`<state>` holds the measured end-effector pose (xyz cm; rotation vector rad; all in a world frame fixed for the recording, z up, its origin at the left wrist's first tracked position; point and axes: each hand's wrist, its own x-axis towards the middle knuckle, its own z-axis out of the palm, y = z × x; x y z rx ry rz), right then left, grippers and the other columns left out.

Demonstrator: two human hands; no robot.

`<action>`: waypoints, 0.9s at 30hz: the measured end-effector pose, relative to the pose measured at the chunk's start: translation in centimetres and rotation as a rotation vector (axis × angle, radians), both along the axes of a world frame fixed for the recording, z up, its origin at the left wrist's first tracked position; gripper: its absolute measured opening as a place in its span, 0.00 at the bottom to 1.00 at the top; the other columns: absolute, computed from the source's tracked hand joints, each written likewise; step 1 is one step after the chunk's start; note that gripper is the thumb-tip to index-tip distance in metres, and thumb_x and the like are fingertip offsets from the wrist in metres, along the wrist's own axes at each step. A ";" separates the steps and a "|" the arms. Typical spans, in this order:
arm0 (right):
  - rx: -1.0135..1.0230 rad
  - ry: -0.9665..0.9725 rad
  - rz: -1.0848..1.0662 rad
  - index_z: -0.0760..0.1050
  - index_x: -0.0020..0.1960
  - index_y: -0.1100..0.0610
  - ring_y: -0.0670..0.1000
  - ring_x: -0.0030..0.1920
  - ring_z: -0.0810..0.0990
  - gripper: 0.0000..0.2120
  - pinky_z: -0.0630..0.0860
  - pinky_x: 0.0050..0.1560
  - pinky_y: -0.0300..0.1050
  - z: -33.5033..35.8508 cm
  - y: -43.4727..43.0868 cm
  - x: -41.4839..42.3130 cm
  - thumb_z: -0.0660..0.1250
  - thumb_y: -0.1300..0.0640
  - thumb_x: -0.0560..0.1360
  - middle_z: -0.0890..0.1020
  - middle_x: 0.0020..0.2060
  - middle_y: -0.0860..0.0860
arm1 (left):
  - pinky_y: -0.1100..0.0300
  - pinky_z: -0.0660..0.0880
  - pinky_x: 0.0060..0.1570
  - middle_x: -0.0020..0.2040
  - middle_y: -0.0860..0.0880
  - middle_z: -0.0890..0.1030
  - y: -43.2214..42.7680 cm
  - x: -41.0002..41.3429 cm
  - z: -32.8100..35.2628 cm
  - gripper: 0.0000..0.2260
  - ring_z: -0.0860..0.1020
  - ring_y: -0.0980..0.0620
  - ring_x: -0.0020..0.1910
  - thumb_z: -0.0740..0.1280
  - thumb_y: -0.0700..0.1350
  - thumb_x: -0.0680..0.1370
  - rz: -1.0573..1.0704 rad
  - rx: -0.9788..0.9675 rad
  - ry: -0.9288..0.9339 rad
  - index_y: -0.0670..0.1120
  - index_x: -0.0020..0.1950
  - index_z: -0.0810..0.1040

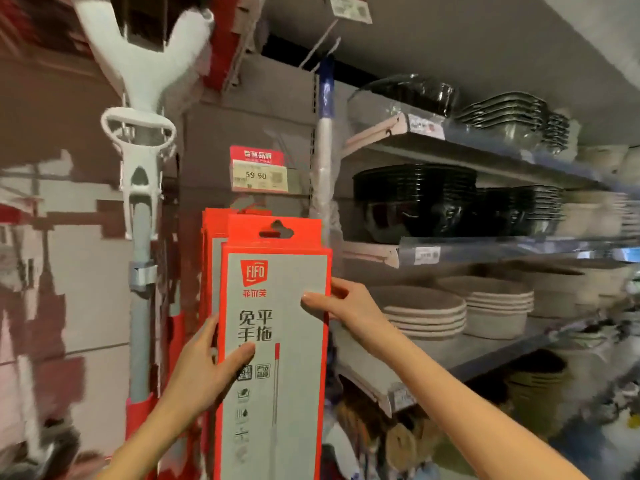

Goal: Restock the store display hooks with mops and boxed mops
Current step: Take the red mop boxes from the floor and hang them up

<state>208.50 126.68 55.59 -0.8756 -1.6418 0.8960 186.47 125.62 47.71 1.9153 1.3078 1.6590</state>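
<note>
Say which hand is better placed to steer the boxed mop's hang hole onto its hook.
Probably the right hand: it grips the boxed mop higher up its right edge, nearer the hang hole. The left hand holds the left edge lower, better for support.

Left hand (204,368), right hand (346,303) grip boxed mop (277,341) upright; hanging mop (140,202) beside.

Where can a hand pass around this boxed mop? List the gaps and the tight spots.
Free: bare back panel between the white mop and the price tag; shelf board in front of the stacked plates. Crowded: red boxes directly behind the boxed mop that left hand and right hand hold; wrapped pole beside it.
</note>
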 end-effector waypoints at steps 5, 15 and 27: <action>0.119 -0.010 0.134 0.79 0.56 0.55 0.37 0.45 0.82 0.15 0.76 0.47 0.29 2.3 6.2 -0.3 0.73 0.61 0.71 0.85 0.42 0.39 | 0.63 0.74 0.50 0.53 0.60 0.81 3.3 -0.3 1.5 0.26 0.79 0.64 0.52 0.67 0.61 0.64 0.137 0.087 -0.024 0.57 0.60 0.72; 0.103 0.073 0.310 0.78 0.56 0.52 0.39 0.41 0.84 0.12 0.76 0.38 0.29 3.4 11.9 -2.7 0.71 0.57 0.73 0.83 0.44 0.43 | 0.75 0.69 0.43 0.46 0.76 0.78 6.4 -1.2 3.7 0.21 0.77 0.73 0.49 0.65 0.62 0.63 0.219 0.078 -0.047 0.63 0.55 0.71; 0.081 0.062 0.277 0.78 0.57 0.56 0.42 0.46 0.84 0.13 0.78 0.43 0.32 0.6 17.0 -5.3 0.71 0.57 0.73 0.84 0.45 0.45 | 0.72 0.72 0.51 0.56 0.67 0.79 11.7 -3.9 1.1 0.33 0.77 0.66 0.57 0.65 0.61 0.66 0.203 0.073 -0.023 0.54 0.70 0.67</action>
